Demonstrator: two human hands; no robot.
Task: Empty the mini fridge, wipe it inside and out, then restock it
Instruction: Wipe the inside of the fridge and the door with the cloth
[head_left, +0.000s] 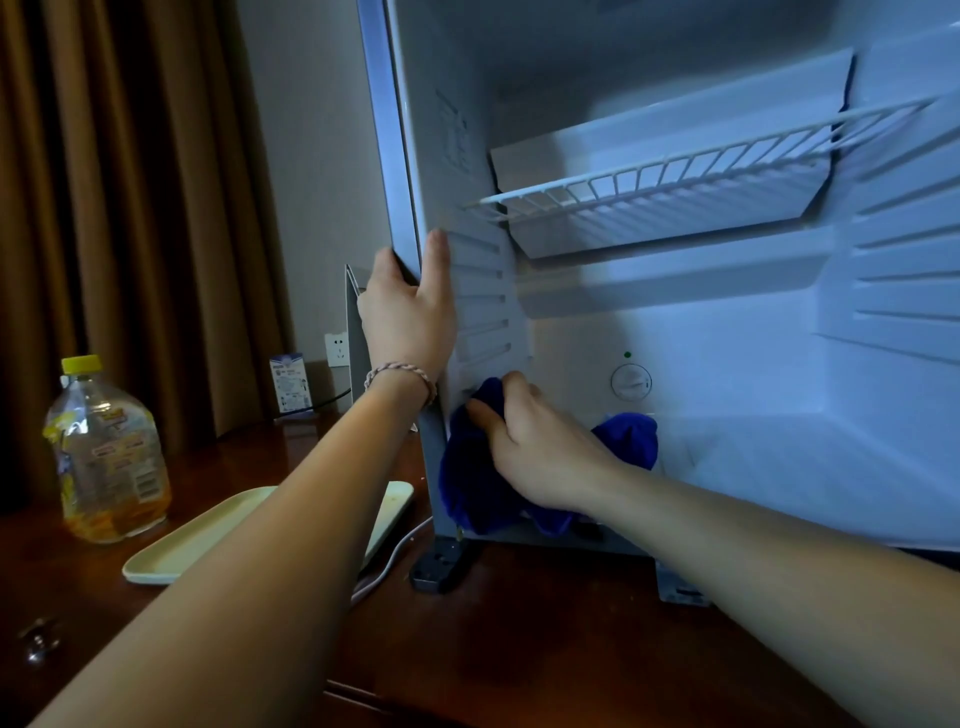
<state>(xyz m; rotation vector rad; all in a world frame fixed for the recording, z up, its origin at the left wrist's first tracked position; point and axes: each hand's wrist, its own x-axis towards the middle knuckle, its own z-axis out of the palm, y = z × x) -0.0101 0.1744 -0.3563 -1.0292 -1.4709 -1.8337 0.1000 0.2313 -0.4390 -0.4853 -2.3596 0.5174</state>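
While the left hand gripped the front left edge of the mini fridge, thumb inside and fingers round the outside, the right hand clutched a blue cloth against the lower left inner wall. A wire shelf sat above. On the wooden table, left of the fridge, lay a pale tray and a yellow-capped bottle.

The white mini fridge is seen open, one wire shelf inside; a blue cloth is bunched against its lower left wall.
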